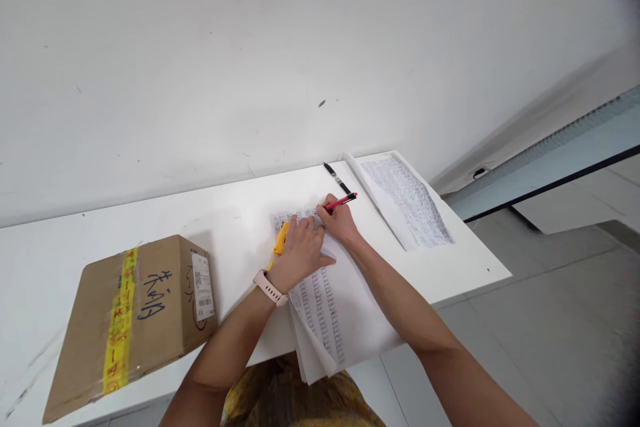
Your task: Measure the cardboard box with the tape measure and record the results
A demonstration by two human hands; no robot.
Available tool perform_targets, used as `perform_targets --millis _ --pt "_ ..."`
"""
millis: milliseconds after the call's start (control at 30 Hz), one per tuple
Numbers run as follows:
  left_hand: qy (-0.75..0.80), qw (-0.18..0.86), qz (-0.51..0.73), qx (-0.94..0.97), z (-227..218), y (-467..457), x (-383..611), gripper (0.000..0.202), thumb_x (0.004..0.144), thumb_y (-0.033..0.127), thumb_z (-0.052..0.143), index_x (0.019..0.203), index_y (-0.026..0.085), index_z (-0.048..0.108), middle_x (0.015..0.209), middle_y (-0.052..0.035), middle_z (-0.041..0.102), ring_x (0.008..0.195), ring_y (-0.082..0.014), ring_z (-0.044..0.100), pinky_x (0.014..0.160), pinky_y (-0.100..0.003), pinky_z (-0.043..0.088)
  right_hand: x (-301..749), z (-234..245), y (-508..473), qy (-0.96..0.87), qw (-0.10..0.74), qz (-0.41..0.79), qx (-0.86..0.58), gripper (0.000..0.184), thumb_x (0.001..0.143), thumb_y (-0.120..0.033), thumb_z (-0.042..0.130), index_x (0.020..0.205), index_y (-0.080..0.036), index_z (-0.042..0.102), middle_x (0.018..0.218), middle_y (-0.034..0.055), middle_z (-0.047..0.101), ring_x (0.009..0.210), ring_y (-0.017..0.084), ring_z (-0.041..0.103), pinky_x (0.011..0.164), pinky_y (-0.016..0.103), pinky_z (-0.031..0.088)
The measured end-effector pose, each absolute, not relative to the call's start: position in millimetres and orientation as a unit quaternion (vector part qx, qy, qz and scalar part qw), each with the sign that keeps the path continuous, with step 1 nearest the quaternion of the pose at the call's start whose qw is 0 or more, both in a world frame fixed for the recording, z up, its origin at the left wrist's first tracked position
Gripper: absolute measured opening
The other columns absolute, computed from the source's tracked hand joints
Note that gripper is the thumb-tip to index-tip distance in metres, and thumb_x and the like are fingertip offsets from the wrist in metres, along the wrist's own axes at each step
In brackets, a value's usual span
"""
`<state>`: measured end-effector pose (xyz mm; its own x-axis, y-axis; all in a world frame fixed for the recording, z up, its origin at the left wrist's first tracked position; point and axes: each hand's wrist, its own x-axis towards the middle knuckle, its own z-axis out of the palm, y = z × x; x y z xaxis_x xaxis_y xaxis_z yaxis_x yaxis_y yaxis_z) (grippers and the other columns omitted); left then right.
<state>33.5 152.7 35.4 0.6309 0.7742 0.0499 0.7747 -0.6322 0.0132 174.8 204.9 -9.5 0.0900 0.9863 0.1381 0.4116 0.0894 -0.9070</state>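
Note:
My right hand (339, 219) is closed on a red pen (343, 201), whose tip rests on the top of a printed sheet (327, 310) with columns of small text. My left hand (300, 250) lies flat on that sheet and holds it down, fingers spread toward the pen. A yellow object (281, 239) shows under the left hand's edge; whether the hand grips it I cannot make out. A pale pink watch sits on my left wrist. The sheet tops a small stack of papers that overhangs the near edge of the white table (220, 220).
A taped cardboard box (135, 320) with yellow tape and handwriting sits at the table's left. A black pen (337, 178) lies by the wall. A second printed stack (405, 200) lies at the right end of the table. The white wall is close behind.

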Motion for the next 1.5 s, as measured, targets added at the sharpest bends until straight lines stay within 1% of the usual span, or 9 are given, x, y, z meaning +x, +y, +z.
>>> perform_targets --millis 200,433,600,700,833,1000,1200,1333,1500 --pt "-0.428 0.012 -0.026 -0.903 33.0 152.7 33.3 0.065 0.076 0.065 0.07 0.113 0.012 0.064 0.117 -0.0177 0.063 0.105 -0.0326 0.057 0.109 -0.054 0.03 174.6 -8.9 205.0 -0.587 0.442 0.32 -0.598 0.021 0.079 -0.032 0.054 0.066 -0.024 0.039 0.055 -0.0067 0.04 0.053 0.013 0.038 0.055 0.027 0.031" --pt "-0.43 0.005 -0.018 -0.903 35.5 152.6 33.9 0.066 0.077 0.064 0.069 0.117 0.012 0.062 0.119 -0.0181 0.062 0.107 -0.033 0.056 0.11 -0.054 0.029 175.4 -8.8 205.3 -0.591 0.437 0.311 -0.602 0.022 0.08 -0.032 0.053 0.066 -0.024 0.038 0.054 -0.0071 0.038 0.052 0.013 0.037 0.054 0.028 0.029" --pt "-0.43 0.006 -0.033 -0.902 32.4 152.8 33.2 0.063 0.076 0.064 0.07 0.114 0.015 0.063 0.12 -0.017 0.063 0.108 -0.0331 0.056 0.11 -0.054 0.028 176.3 -8.7 205.0 -0.582 0.438 0.314 -0.609 0.022 0.079 -0.031 0.053 0.065 -0.024 0.037 0.054 -0.0073 0.036 0.052 0.013 0.036 0.053 0.027 0.029" --pt "-0.43 0.0 -0.036 -0.902 31.3 152.9 33.2 0.064 0.074 0.064 0.071 0.112 0.013 0.063 0.119 -0.0179 0.062 0.107 -0.0335 0.056 0.11 -0.054 0.028 176.8 -8.7 204.8 -0.578 0.445 0.313 -0.608 0.023 0.079 -0.033 0.053 0.066 -0.024 0.037 0.054 -0.007 0.037 0.053 0.013 0.037 0.054 0.027 0.031" --pt "-0.43 0.0 -0.036 -0.902 31.7 152.8 33.7 0.063 0.075 0.064 0.071 0.113 0.014 0.063 0.119 -0.017 0.063 0.108 -0.0337 0.056 0.11 -0.055 0.027 177.1 -9.3 204.7 -0.584 0.438 0.316 -0.606 0.022 0.08 -0.033 0.054 0.067 -0.025 0.038 0.054 -0.007 0.038 0.053 0.013 0.037 0.054 0.027 0.03" --pt "-0.43 -0.011 -0.042 -0.902 32.4 152.5 33.5 0.065 0.075 0.062 0.073 0.113 0.011 0.063 0.118 -0.0199 0.062 0.108 -0.0345 0.055 0.11 -0.055 0.027 176.9 -8.9 204.6 -0.585 0.44 0.319 -0.602 0.022 0.079 -0.032 0.054 0.065 -0.024 0.038 0.054 -0.0068 0.038 0.053 0.013 0.037 0.055 0.028 0.03" --pt "-0.429 0.004 -0.028 -0.903 32.9 152.7 33.6 0.063 0.076 0.064 0.07 0.113 0.014 0.063 0.118 -0.017 0.063 0.108 -0.0332 0.056 0.109 -0.054 0.028 176.2 -6.5 204.6 -0.579 0.446 0.315 -0.605 0.022 0.079 -0.031 0.053 0.065 -0.024 0.037 0.054 -0.0071 0.037 0.052 0.013 0.037 0.054 0.027 0.029" --pt "-0.428 0.005 -0.032 -0.903 32.5 152.7 33.9 0.064 0.076 0.064 0.07 0.112 0.012 0.063 0.118 -0.0178 0.063 0.108 -0.0334 0.056 0.109 -0.054 0.028 176.0 -6.0 204.7 -0.582 0.44 0.305 -0.611 0.021 0.079 -0.031 0.052 0.066 -0.024 0.038 0.054 -0.0067 0.039 0.053 0.013 0.038 0.054 0.028 0.03" --pt "-0.426 -0.002 -0.041 -0.904 32.6 152.2 33.1 0.063 0.075 0.062 0.072 0.112 0.012 0.063 0.118 -0.0185 0.062 0.107 -0.0336 0.055 0.11 -0.054 0.027 176.6 -7.0 204.2 -0.582 0.439 0.307 -0.612 0.021 0.078 -0.031 0.052 0.065 -0.025 0.036 0.054 -0.0068 0.037 0.052 0.013 0.037 0.053 0.027 0.029"
